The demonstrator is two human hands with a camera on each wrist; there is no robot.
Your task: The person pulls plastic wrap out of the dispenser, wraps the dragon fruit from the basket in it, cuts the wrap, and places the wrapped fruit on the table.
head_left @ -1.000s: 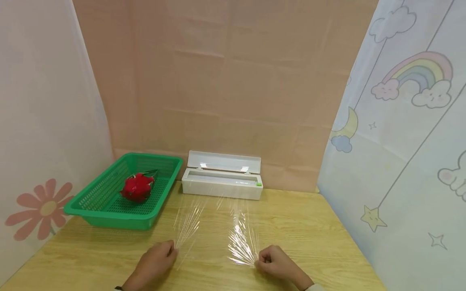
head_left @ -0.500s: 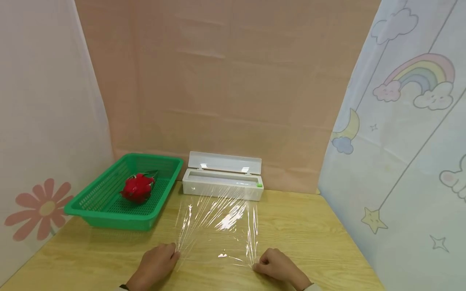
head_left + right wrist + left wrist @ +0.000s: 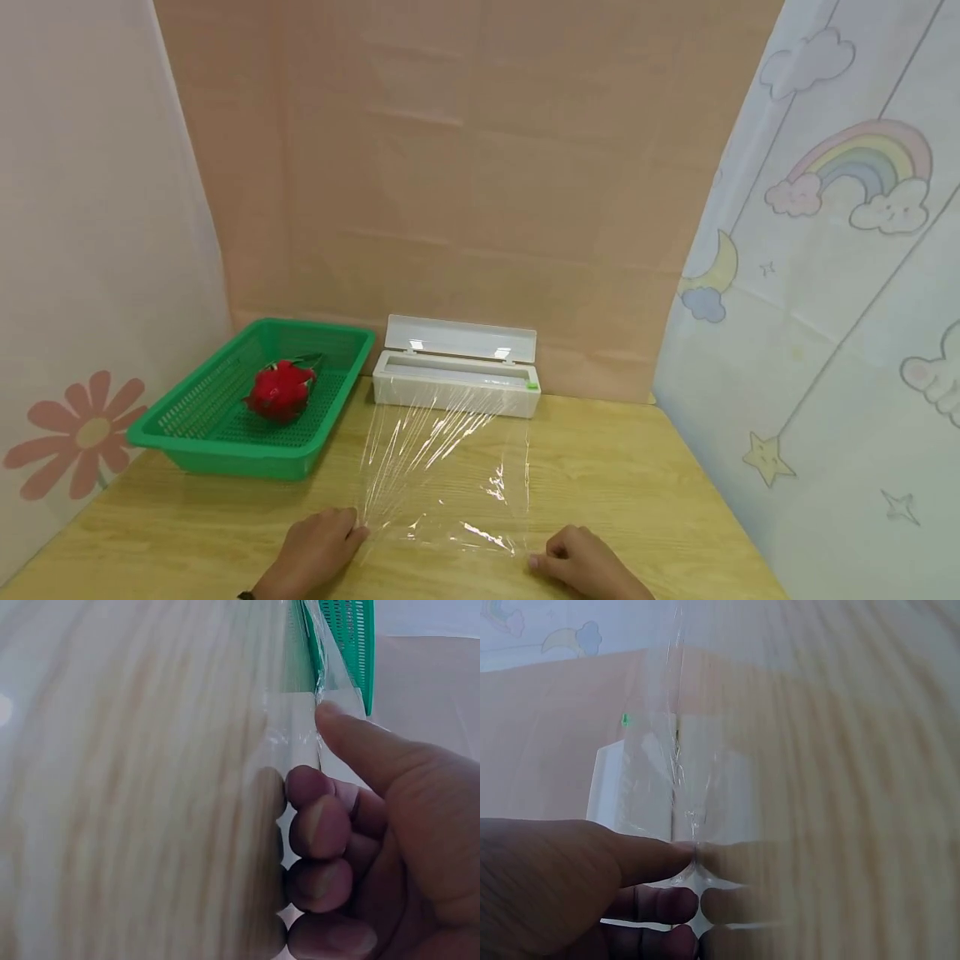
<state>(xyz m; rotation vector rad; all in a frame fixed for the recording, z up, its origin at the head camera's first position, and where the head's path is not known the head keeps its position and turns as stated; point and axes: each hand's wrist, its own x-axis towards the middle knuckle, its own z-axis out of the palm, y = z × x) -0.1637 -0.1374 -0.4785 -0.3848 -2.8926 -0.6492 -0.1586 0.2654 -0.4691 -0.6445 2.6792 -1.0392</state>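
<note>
A sheet of clear plastic wrap (image 3: 450, 483) runs from the white dispenser box (image 3: 453, 392) toward me over the wooden table. My left hand (image 3: 317, 546) pinches its near left corner down at the tabletop, and creases fan out from there. In the left wrist view the wrap gathers at the tip of the left thumb (image 3: 656, 859). At the near right corner, my right hand (image 3: 588, 562) rests beside the wrap's edge. Its thumb (image 3: 367, 746) stands apart from the loosely curled fingers, whose tips are against the table. The box's lid (image 3: 461, 337) is raised.
A green plastic basket (image 3: 225, 454) stands at the left with a red dragon fruit (image 3: 279, 392) in it. A small green piece (image 3: 532, 386) sits at the box's right end. Printed cloth hangs on both sides, and a brown sheet (image 3: 465, 183) forms the back.
My right fingers have let go of the wrap and moved slightly right. The creases at the right have relaxed and that side lies flatter. The left hand stays at its corner.
</note>
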